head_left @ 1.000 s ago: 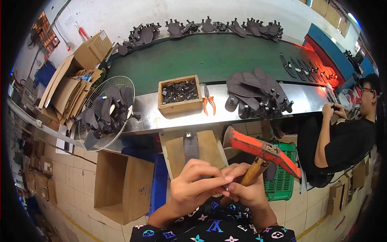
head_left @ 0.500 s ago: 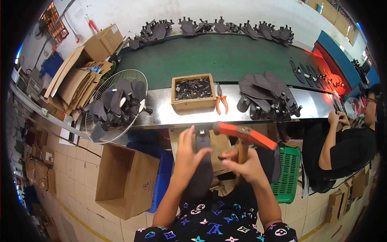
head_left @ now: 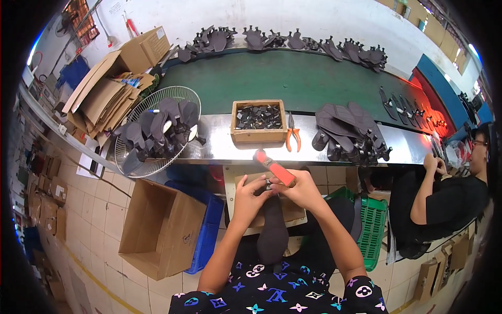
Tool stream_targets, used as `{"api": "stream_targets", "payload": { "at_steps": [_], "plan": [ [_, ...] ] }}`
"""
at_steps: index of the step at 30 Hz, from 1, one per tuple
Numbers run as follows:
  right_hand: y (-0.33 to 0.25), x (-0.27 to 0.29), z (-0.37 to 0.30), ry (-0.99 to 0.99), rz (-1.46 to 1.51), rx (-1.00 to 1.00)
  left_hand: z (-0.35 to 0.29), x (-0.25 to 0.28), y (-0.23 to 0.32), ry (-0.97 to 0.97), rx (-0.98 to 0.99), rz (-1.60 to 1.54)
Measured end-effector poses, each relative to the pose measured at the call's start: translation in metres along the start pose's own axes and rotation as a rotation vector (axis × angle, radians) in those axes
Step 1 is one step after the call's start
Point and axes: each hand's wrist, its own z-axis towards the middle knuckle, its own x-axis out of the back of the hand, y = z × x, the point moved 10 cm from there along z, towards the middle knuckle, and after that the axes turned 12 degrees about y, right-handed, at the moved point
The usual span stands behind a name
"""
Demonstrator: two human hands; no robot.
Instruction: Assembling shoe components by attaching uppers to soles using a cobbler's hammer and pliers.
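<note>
My right hand (head_left: pixel 302 191) is closed round a hammer with a red head (head_left: pixel 277 170); its handle is mostly hidden. The fingertips of this hand also meet at the upper end of a dark grey sole-shaped pad (head_left: pixel 273 235), over the work board. My left hand (head_left: pixel 248 201) pinches at that same end, thumb and fingers together, fingertips touching or nearly touching my right hand's. Something small and shiny shows between the fingertips, too covered to name. The pad's broad lower end reaches toward my lap.
A wooden box (head_left: pixel 255 136) of small black pieces and orange-handled pliers (head_left: pixel 293 140) lie on the metal-edged bench. Grey pads fill a wire basket (head_left: pixel 194 99) at left and form a pile (head_left: pixel 342 125) at right. A green crate (head_left: pixel 374 225) stands near a seated co-worker (head_left: pixel 444 193).
My right hand has moved up and left to meet my left hand at the pad's upper end. The hammer head swung left and lower. My left fingers, spread before, have closed.
</note>
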Motion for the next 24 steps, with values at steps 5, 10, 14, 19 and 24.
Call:
{"api": "stream_targets", "payload": {
  "at_steps": [5, 10, 14, 19, 24],
  "plan": [
    [-0.027, 0.002, -0.011, 0.032, -0.17, 0.363, 0.002, 0.006, 0.01, 0.024, -0.084, -0.029],
    [-0.045, -0.001, -0.023, 0.049, -0.402, 0.421, 0.005, 0.006, 0.002, -0.076, 0.166, -0.22],
    [-0.063, 0.017, -0.038, 0.207, -0.297, 0.306, 0.014, 0.002, -0.001, -0.168, 0.111, -0.311],
    [-0.068, 0.035, -0.062, 0.313, -0.169, 0.269, 0.014, -0.004, 0.006, -0.215, 0.103, -0.387],
    [-0.079, 0.025, -0.09, 0.112, -0.175, 0.185, 0.012, -0.004, 0.001, -0.246, 0.169, -0.401]
  ]
}}
